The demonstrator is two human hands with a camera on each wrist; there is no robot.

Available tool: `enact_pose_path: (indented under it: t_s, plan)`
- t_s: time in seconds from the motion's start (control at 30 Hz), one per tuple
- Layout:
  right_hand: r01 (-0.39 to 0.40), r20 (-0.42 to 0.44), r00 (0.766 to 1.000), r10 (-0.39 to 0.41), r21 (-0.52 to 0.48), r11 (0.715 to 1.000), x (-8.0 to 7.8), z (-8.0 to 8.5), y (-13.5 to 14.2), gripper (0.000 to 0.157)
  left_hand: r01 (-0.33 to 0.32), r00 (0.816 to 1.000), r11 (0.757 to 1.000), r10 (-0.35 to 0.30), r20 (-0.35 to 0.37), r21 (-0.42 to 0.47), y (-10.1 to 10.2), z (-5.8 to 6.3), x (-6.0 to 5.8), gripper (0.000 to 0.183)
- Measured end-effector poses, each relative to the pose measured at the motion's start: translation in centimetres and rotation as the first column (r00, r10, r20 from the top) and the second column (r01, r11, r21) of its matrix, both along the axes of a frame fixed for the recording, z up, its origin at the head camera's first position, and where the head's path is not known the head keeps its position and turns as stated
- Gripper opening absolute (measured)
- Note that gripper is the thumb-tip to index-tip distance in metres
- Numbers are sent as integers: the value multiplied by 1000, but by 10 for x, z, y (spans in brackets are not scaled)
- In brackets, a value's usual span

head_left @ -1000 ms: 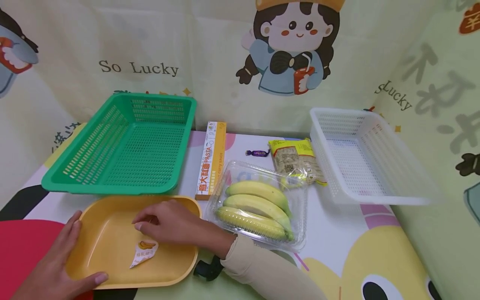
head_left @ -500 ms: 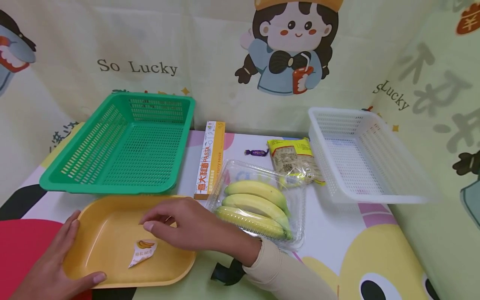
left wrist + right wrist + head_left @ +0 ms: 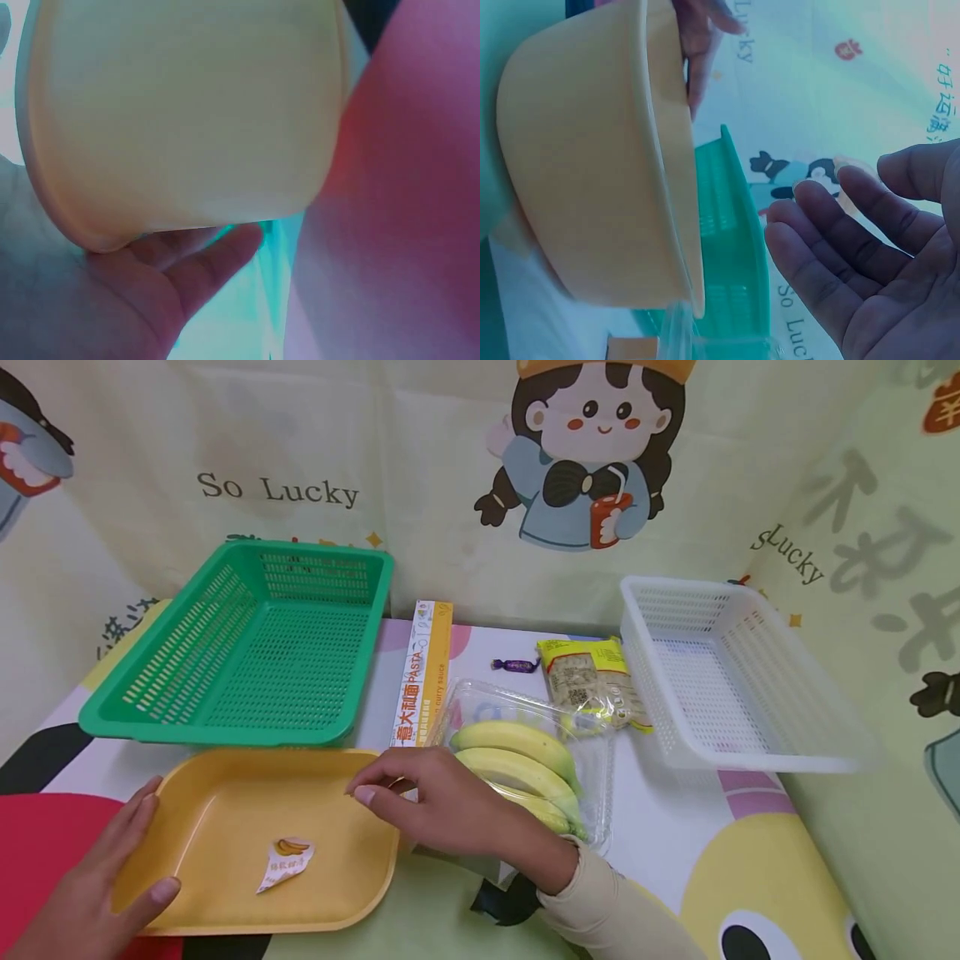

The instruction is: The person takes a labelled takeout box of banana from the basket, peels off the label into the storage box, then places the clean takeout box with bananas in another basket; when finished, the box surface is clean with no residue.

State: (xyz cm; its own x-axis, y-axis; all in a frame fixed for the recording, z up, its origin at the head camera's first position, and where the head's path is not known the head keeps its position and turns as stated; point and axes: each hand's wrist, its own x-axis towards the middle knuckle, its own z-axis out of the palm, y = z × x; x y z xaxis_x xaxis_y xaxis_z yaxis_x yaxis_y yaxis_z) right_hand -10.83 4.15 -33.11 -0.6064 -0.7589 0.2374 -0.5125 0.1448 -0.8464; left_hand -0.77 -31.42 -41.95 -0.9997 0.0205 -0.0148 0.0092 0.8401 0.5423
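Note:
A yellow plastic tub (image 3: 225, 906) stands at the front left, with a torn scrap of paper (image 3: 286, 863) printed with bananas in it. My left hand (image 3: 93, 881) rests against the tub's left side, fingers straight and spread, thumb near the front rim. In the left wrist view, fingers (image 3: 217, 266) lie along the tub's outer wall. Over the tub's right rim hovers my right hand (image 3: 438, 802), loosely curled; the right wrist view shows nothing in its fingers (image 3: 847, 232). Beneath it, partly hidden, is a clear plastic box (image 3: 598, 777) of bananas (image 3: 517, 760).
Behind the tub stands a green basket (image 3: 225, 733); a white basket (image 3: 765, 760) is at the right. Between them lie a pasta box (image 3: 422, 677), a purple-wrapped candy (image 3: 515, 666) and a yellow-and-clear bag (image 3: 592, 681). A printed cloth (image 3: 420, 460) hangs behind.
My right hand has moved right, from above the tub's middle to its right rim. My left thumb has drawn back left along the front rim. The paper scrap stays in place.

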Motion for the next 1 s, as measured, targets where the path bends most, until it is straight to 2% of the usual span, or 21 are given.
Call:
enact_pose_path:
  t_s: [0.13, 0.27, 0.4, 0.5, 0.6, 0.7, 0.87, 0.93, 1.0]
  plan:
    - [9, 33, 999, -9, -4, 1000, -1, 2, 5, 18, -64, 997, 998, 63, -42, -28, 8, 5, -2, 95]
    - [11, 22, 1000, -11, 5, 1000, -1, 3, 9, 18, -91, 985, 996, 86, -149, -24, 18, 19, -4, 95]
    - [28, 24, 999, -28, 3, 1000, 0, 4, 15, 17, -52, 970, 999, 47, -241, -15, 30, 37, -9, 95]
    - [41, 27, 999, -41, -3, 999, 1, 6, 20, 16, -37, 960, 999, 31, -279, -19, 38, 48, -12, 93]
    - [50, 27, 998, -50, -6, 999, 2, 9, 24, 16, -15, 957, 1000, 12, -289, -10, 43, 54, -12, 89]
    - [65, 35, 997, -65, 2, 998, 3, 12, 31, 16, 37, 948, 999, -32, -317, 11, 49, 59, -13, 85]
    - [104, 32, 994, -104, 11, 995, 4, 12, 45, 16, 119, 913, 993, -102, -395, 20, 61, 69, -16, 84]
    - [123, 24, 992, -123, 11, 992, 4, 11, 51, 15, 141, 912, 990, -118, -394, 30, 64, 72, -16, 84]
    - [144, 23, 989, -144, 13, 990, 5, 10, 57, 15, 158, 922, 986, -131, -364, 47, 67, 73, -18, 83]
